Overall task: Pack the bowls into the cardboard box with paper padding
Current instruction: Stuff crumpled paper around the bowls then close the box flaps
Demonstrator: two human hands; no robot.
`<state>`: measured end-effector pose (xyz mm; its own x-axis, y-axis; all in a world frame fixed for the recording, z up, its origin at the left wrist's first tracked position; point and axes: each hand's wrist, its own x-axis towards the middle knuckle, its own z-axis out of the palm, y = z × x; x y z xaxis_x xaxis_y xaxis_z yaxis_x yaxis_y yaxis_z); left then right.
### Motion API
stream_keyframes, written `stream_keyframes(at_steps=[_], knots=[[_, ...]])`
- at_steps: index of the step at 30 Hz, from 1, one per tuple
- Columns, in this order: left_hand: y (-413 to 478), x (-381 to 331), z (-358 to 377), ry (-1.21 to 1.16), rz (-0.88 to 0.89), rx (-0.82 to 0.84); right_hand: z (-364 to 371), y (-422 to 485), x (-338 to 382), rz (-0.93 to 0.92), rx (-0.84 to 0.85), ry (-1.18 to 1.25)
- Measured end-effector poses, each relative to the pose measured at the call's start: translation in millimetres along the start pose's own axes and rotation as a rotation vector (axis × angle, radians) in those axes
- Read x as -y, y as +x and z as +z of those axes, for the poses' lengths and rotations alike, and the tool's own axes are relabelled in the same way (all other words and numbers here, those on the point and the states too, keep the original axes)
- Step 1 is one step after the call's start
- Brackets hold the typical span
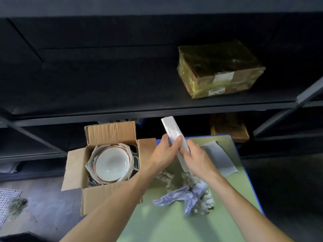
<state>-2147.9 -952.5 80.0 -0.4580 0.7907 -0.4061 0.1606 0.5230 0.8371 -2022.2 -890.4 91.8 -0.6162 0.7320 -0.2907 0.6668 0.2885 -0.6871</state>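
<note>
Nearest, crumpled paper (188, 198) lies on the green table (166, 224). Above it, the left hand (166, 154) and the right hand (197, 158) both close their fingers around a white folded sheet (172, 131) that points to 11 o'clock. At 9 o'clock from the hands, the open cardboard box (97, 194) holds a white bowl (111, 164) on paper padding (91, 163). Far at 1 o'clock, a wrapped parcel (218, 70) sits on the dark shelf (122, 102).

Head camera, looking forward and down

One wide-angle view from the person's head, close over both forearms, which reach in from the bottom edge. It faces dark shelving (157, 105) ahead; the green table (174, 224) lies low right, the open box (97, 196) low left on the floor.
</note>
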Motion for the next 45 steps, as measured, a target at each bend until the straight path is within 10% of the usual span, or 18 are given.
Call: stream_keyframes(at_steps=[14,33,45], knots=[[-54.6,-0.4,-59.7,-0.313,0.182,-0.219,2.8,-35.3,55.1,-0.208,-0.153,-0.003],[-121.0,31.5,-132.9,-0.431,0.173,0.022,51.4,-43.7,121.9,-0.189,0.088,0.353],[-122.1,55.9,-160.5,-0.527,0.183,-0.163,75.0,-37.4,142.0,0.12,0.317,0.833]])
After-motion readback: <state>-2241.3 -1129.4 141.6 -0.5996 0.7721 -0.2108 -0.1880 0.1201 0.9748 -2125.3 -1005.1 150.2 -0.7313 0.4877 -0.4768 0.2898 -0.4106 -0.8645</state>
